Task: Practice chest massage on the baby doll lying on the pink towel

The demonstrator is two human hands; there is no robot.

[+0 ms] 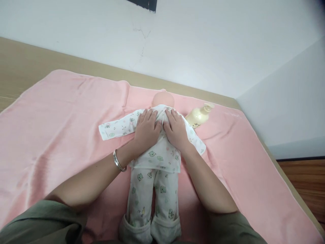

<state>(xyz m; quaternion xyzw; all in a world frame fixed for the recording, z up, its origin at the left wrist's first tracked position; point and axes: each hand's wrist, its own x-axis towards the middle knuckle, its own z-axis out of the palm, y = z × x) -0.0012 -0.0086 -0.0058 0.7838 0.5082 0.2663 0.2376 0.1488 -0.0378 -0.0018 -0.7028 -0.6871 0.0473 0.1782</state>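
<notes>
A baby doll (162,159) lies stretched out on a pink cloth, its bald head (163,99) at the far end and no face showing. It wears a white printed top and matching trousers (166,193) with turned-up cuffs. Flat on the left side of the upper back rests my left hand (147,130), fingers extended, a silver bangle (118,161) at its wrist. My right hand (176,130) lies likewise on the right side, its thumb close to the left one. Both hands press on the fabric and grasp nothing.
The pink cloth (76,135) covers most of a wooden surface (27,57). Beside the doll's right-hand sleeve lies a cream pump bottle (198,116) on its side. White walls (203,44) rise behind and at the right. Brown wood (304,183) shows at the right edge.
</notes>
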